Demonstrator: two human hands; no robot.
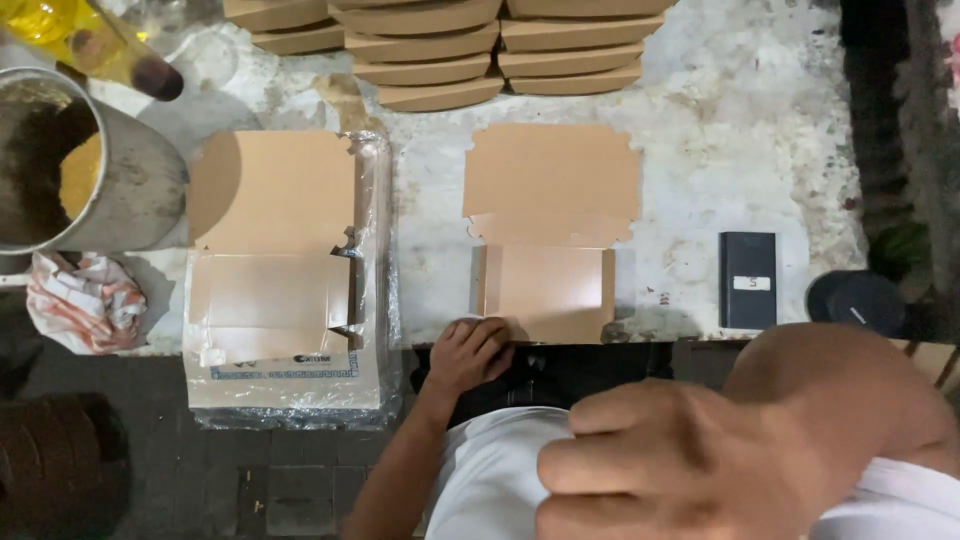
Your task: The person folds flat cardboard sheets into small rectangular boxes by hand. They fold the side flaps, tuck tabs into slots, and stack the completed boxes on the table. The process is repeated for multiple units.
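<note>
At the far left stands a large grey metal pot (pixel 120 180) with yellowish powder inside, a clear bottle of yellow liquid (pixel 70 35) lying above it and a crumpled red-and-white cloth (pixel 85 300) below it. Just right of these, one open brown cardboard box (pixel 270 250) rests on a plastic-wrapped bundle of flat brown cardboard (pixel 290 385), which overhangs the near edge of the worn white table (pixel 720 130).

The left hand (pixel 468 352) rests at the table's near edge, fingers curled loosely downward, touching the front left corner of a second open brown cardboard box (pixel 550 240); whether it grips the flap I cannot tell. That box lies in the middle of the table, lid folded back flat. Beyond it, at the far edge, closed brown boxes sit in three stacks (pixel 500 50).

The right hand (pixel 680 465) hangs close to the camera, blurred, fingers bent into a loose fist with nothing visibly held. Right of the middle box lies one dark rectangular case (pixel 748 280), and a round black object (pixel 858 300) sits off the table's corner.
</note>
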